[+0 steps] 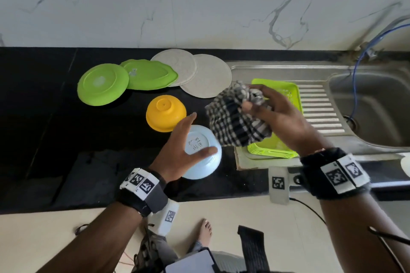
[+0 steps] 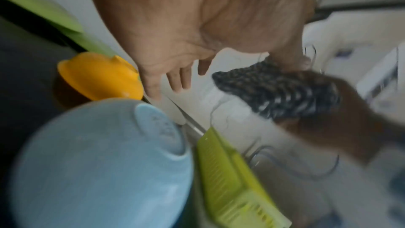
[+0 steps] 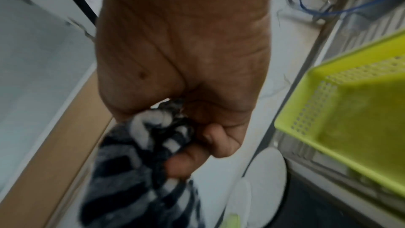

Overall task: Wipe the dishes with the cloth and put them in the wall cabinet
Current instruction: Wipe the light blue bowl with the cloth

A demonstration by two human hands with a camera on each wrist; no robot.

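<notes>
An upside-down light blue bowl (image 1: 204, 159) sits near the counter's front edge. My left hand (image 1: 190, 135) hovers over it with fingers spread and straight; whether it touches the bowl is unclear. In the left wrist view this hand (image 2: 219, 68) stays open above the blue bowl (image 2: 98, 162). My right hand (image 1: 255, 101) grips a bunched black-and-white checked cloth (image 1: 237, 122), held in the air just right of the bowl. The right wrist view shows the fingers (image 3: 188, 159) curled round the cloth (image 3: 131, 179). No wall cabinet is in view.
An upturned yellow bowl (image 1: 165, 113), two green plates (image 1: 103, 84) and two white plates (image 1: 208, 75) lie behind on the black counter (image 1: 44, 117). A lime green basket (image 1: 286, 93) stands on the steel drainboard, and the sink basin (image 1: 372, 106) is at the right.
</notes>
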